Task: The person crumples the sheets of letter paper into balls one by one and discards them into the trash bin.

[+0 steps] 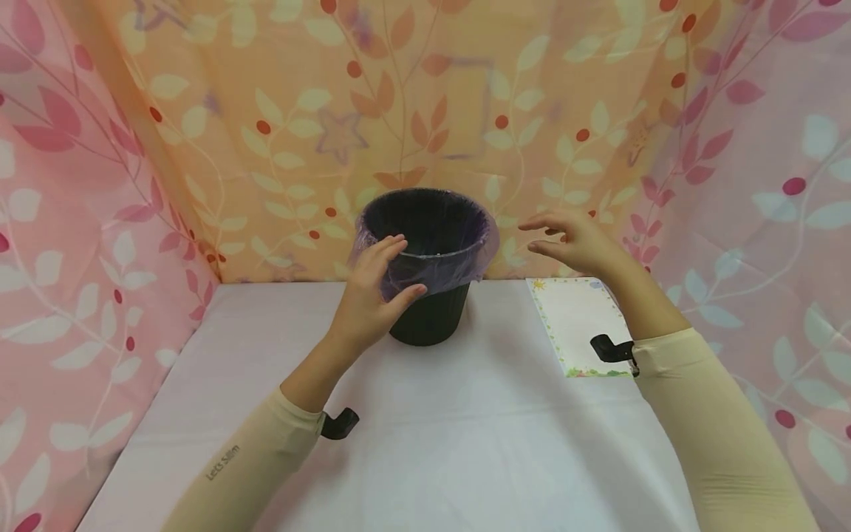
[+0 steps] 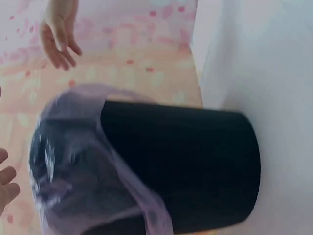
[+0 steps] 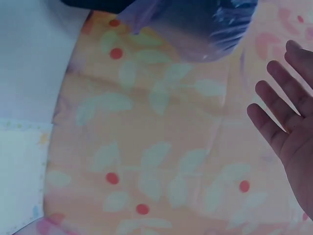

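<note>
A black wastebasket (image 1: 428,325) stands upright on the white tablecloth (image 1: 465,436), near the back edge, right in front of the person. A thin, see-through purple bin liner (image 1: 452,275) lines it and is folded over the rim, its crinkled skirt hanging down the outside with a slanting lower edge, as the left wrist view shows.

The left hand (image 1: 368,299) is up at the near left side of the basket, thumb spread wide from the fingers, holding nothing; in its own wrist view a gap shows between the fingertips and the liner. The right hand (image 1: 577,240) hangs in the air to the right of the rim, well apart from the basket, fingers loosely extended, thumb a little below them, also holding nothing.

Under the right forearm lies 1 sheet of paper (image 1: 585,325) with a cartoon border, a sun in its top left corner. The person wears 2 cream sleeves (image 1: 718,436), each with a black bracket (image 1: 340,423) at the cuff. Orange floral cloth (image 1: 412,89) hangs behind, with pink floral cloth (image 1: 751,192) on both sides.
</note>
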Available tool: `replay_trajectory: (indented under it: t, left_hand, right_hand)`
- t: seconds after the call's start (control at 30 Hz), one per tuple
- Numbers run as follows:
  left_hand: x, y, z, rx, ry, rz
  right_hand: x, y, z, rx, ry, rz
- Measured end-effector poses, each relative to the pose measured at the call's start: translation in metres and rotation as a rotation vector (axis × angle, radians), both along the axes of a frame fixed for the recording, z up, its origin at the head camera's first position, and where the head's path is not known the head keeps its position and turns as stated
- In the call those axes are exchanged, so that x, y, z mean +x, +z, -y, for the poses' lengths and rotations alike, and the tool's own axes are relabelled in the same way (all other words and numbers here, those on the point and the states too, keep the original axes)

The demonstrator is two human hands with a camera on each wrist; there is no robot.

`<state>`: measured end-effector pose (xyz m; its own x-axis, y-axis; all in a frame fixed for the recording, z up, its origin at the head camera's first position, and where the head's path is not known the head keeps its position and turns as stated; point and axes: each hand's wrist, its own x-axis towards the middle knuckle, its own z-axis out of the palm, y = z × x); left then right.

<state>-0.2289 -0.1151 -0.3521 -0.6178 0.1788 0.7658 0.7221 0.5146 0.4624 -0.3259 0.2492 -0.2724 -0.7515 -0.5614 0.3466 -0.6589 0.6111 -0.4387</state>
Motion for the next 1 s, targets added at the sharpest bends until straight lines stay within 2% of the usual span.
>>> replay_trajectory:
  t: [0.2, 0.3, 0.47, 0.67, 0.87, 1.0]
  left_hand:
    - [0.013, -0.005, -0.025, -0.03, -0.065, -0.018]
    - [0.019, -0.01, -0.037, -0.041, -0.109, 0.01]
    - [0.023, -0.023, -0.057, -0.061, -0.164, 0.049]
    - [0.024, -0.041, -0.076, -0.058, -0.212, 0.193]
    - [0.021, -0.06, -0.088, -0.033, -0.252, 0.328]
    - [0.018, -0.074, -0.094, -0.01, -0.277, 0.421]
  right_hand:
    - [-0.003, -0.027, -0.032, -0.005, -0.039, 0.058]
    - [-0.003, -0.041, -0.046, -0.015, -0.059, 0.109]
    - [-0.003, -0.066, -0.07, -0.015, -0.146, 0.188]
    - [-0.007, -0.095, -0.097, 0.025, -0.21, 0.176]
    - [-0.017, -0.126, -0.121, -0.01, -0.205, 0.225]
    - [-0.021, -0.143, -0.134, 0.016, -0.243, 0.253]
